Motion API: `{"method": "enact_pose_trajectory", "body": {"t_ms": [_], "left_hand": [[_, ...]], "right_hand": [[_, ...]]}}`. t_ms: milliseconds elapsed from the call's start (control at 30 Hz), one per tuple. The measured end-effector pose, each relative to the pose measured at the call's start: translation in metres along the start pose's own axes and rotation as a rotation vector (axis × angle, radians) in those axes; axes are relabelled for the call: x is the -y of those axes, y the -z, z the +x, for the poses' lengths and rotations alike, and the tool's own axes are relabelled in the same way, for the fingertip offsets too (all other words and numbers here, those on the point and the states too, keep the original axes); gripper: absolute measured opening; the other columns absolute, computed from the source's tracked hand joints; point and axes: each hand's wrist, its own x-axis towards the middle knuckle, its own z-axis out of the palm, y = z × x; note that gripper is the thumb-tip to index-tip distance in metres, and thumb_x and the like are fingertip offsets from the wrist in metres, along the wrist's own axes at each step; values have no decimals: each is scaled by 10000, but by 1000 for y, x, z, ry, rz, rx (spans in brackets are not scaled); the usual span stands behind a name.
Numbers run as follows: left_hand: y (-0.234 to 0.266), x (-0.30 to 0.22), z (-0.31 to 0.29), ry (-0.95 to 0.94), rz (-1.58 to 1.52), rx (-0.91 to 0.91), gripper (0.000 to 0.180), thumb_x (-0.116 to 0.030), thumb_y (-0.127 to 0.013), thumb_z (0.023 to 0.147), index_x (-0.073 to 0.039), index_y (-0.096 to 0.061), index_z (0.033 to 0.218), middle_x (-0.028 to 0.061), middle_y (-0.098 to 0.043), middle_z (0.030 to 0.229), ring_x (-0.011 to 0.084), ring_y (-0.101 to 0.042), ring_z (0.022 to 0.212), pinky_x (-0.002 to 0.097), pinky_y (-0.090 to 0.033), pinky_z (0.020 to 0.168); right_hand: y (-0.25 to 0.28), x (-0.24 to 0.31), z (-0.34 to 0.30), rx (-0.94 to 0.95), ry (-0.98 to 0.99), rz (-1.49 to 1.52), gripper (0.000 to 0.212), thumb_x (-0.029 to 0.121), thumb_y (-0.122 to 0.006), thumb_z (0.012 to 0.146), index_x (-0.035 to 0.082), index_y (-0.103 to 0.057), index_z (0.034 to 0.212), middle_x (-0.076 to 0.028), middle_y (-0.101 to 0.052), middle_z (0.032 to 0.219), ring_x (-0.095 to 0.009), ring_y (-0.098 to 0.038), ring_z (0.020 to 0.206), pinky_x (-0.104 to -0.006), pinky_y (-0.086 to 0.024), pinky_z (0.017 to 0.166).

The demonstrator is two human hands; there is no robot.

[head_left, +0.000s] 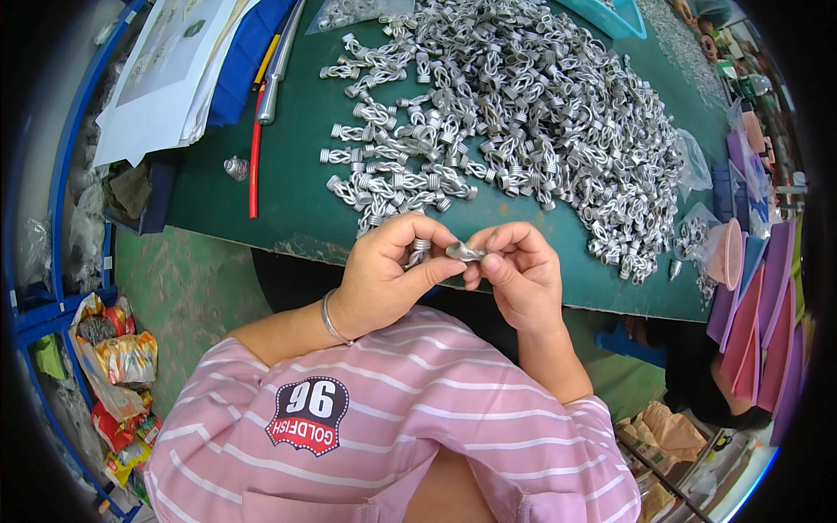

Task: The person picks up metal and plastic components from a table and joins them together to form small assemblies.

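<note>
Metal piece (pixel 462 252) sits at twelve o'clock before me, pinched between thumb and fingers of my left hand (pixel 382 260) and right hand (pixel 528 272); probably light, stiff, slick, best held by its ends.

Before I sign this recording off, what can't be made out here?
All in the head view:
Silver metal piece: partly covered by the left hand and right hand.
Pile of silver looped fittings: lower ones hidden beneath upper ones.
Turquoise tray: cut off by top edge.
</note>
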Motion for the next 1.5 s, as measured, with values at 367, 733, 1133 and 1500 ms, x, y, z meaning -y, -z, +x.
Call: {"method": "enact_pose_trajectory", "body": {"t_ms": [367,733,1133,1500], "left_hand": [[2,-4,0,178,-448,32,229,-70,-567,874,1,-548,1090,55,-588,936,101,-554,798,220,-457,679],[11,-11,3,251,-817,-140,340,-193,-339,969,8,-411,1234,228,-488,1226,353,-500,1140,441,-467,908],[10,-7,2,285,-572,-52,333,-45,-550,865,0,-455,1181,73,-538,891,95,-503,649,206,-420,518],[7,-10,1,-115,37,56,224,20,-676,759,-10,-584,961,41,-582,850,92,-536,789,215,-421,699]], "right_hand": [[-23,3,-1,-87,705,-784,258,-128,-659,690,10,-495,832,-178,-631,896,-220,-600,728,-277,-486,656],[-20,-5,54,-106,568,-1456,253,-32,-621,698,42,-600,939,-106,-565,934,-299,-539,828,-377,-428,729],[-2,1,9,-275,242,-670,245,-76,-632,764,-33,-584,1000,-66,-569,899,-94,-525,724,-208,-433,615],[-2,-7,2,41,177,-272,156,-108,-624,756,-59,-614,904,-143,-537,1015,-155,-573,856,-236,-489,721]]}}
